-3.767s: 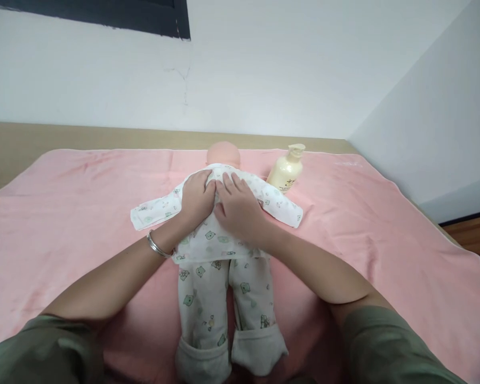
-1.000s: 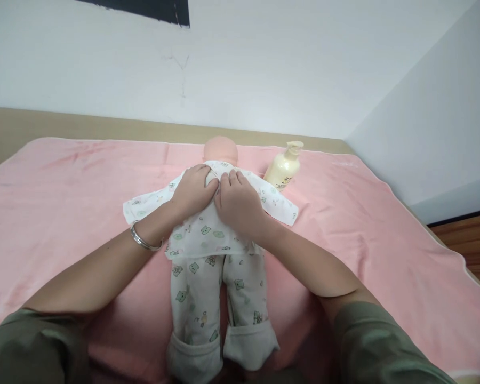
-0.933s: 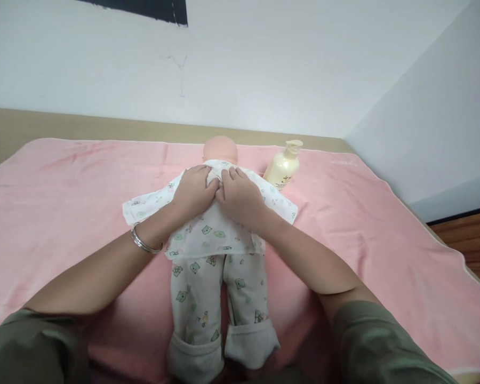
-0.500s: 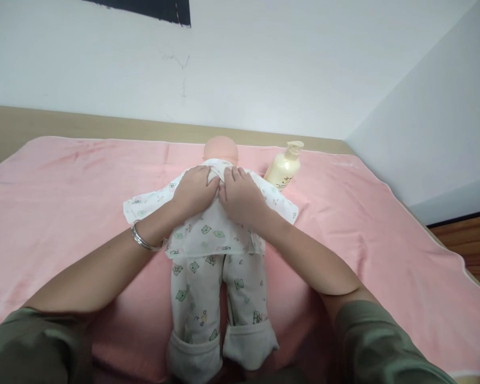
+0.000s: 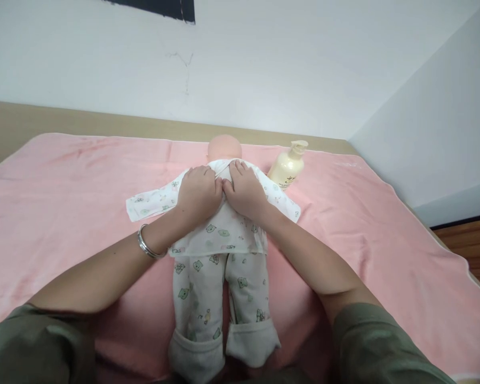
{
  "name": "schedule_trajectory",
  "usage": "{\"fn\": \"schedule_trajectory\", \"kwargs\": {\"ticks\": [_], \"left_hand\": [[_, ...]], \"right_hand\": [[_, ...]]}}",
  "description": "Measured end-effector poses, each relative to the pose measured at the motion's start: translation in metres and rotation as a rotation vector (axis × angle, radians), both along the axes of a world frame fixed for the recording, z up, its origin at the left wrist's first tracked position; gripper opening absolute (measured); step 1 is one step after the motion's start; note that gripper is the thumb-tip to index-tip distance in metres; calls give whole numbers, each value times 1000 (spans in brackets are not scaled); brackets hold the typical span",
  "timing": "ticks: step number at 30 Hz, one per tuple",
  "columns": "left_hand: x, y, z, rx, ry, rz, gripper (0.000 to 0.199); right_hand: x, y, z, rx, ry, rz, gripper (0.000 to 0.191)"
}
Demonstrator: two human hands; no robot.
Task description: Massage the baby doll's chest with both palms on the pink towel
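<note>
A baby doll (image 5: 224, 146) lies on its back with its head away from me, dressed in a white printed shirt (image 5: 224, 234) and matching trousers (image 5: 202, 296) with turned-up cuffs. On the left side of its chest rests my left hand (image 5: 200, 192), a silver bangle at the wrist, fingers pointing towards the collar. My right hand (image 5: 246, 189) lies on the other side of the chest, fingers stretched out near the neckline. Both thumbs point inward and almost meet at the middle. The left fingertips are partly hidden, and no cloth visibly bunches in either hand.
A pale yellow pump bottle (image 5: 288, 168) stands tilted beside the doll's shoulder at the right. Under everything spreads a pink sheet (image 5: 364, 229) over a wooden surface (image 5: 104, 120). A white wall (image 5: 264, 69) rises behind, with another at the right.
My hands shift slightly on the doll's chest, and the right fingers reach a little closer to the collar. The whole view has moved a little; the bottle stays beside the doll.
</note>
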State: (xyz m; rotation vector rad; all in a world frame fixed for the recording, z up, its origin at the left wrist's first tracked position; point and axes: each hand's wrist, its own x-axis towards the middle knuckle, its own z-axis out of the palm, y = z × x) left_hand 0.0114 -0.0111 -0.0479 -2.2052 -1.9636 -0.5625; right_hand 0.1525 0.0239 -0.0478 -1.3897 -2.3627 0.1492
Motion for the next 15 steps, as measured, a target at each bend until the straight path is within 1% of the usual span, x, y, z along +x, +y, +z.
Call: {"fn": "schedule_trajectory", "kwargs": {"ticks": [3,6,12,15], "left_hand": [[-2,5,-4,-21,-119,-10,30],[-4,10,-7,-10,-219,-50,31],[-4,13,-18,23,-343,-53,38],[-6,14,-25,53,-440,-52,39]], "right_hand": [[-1,-4,1,9,-11,-3,53],[-2,-9,3,21,-36,-14,50],[-5,-18,0,98,-121,-11,54],[-3,-18,7,79,-133,3,53]]}}
